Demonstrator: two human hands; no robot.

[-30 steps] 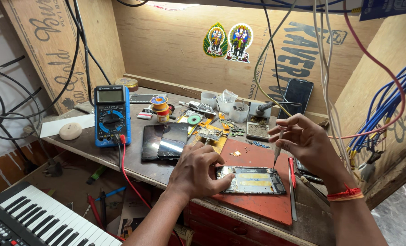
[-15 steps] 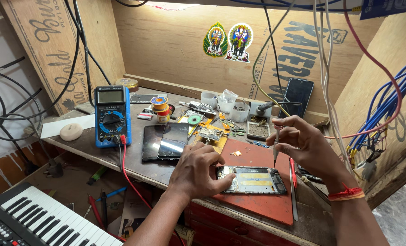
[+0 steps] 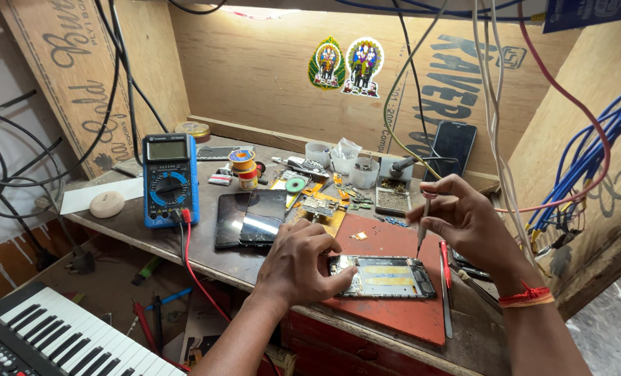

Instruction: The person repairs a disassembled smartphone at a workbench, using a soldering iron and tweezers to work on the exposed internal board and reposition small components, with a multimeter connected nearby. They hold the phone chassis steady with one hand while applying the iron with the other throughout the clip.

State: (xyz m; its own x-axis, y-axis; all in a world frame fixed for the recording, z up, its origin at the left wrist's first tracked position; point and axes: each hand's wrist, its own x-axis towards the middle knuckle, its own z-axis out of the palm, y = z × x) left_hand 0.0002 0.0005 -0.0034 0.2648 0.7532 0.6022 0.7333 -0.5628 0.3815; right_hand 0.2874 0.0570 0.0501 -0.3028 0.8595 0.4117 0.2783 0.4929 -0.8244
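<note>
An opened phone body (image 3: 387,276) with a yellow battery lies on a red work mat (image 3: 401,306) at the bench's front edge. My left hand (image 3: 298,262) presses on the phone's left end and holds it down. My right hand (image 3: 467,221) grips a thin screwdriver (image 3: 422,226) upright, its tip a little above the phone's right part. A red thread band circles my right wrist.
A blue multimeter (image 3: 170,179) with red lead stands at left. Two dark phone screens (image 3: 250,218) lie beside the mat. Solder spools, small cups, circuit parts and a black phone (image 3: 453,147) crowd the back. Cables hang at right. A keyboard (image 3: 59,338) sits lower left.
My right hand has lifted the screwdriver slightly and shifted it a little left over the phone. My left hand stays on the phone's left end.
</note>
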